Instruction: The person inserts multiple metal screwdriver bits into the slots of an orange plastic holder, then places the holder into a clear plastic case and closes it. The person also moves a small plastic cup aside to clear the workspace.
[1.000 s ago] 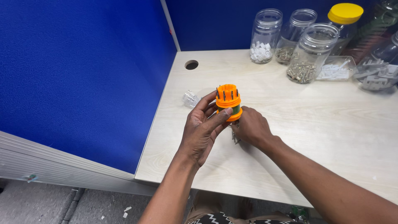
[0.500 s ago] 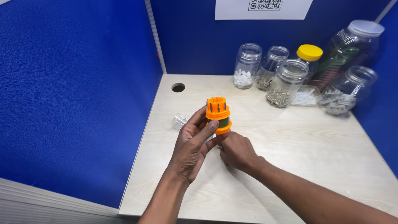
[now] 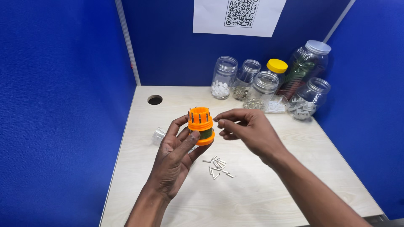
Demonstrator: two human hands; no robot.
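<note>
The left hand (image 3: 179, 157) gripped a slotted orange plastic bit holder (image 3: 200, 125) between thumb and curled fingers, holding it upright above the pale wooden desk (image 3: 269, 185). The right hand (image 3: 248, 130), just beside the holder, pinched a small metal bit (image 3: 217, 120) between thumb and forefinger. Loose metal bits (image 3: 217, 165) lay scattered on the desk below; clear plastic jars (image 3: 269, 82) stood against the blue partition (image 3: 63, 84).

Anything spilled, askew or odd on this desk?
Small metal pins lie scattered loose on the desk below the hands. A small clear lid-like piece lies alone near the left edge. Nothing looks damaged.
</note>
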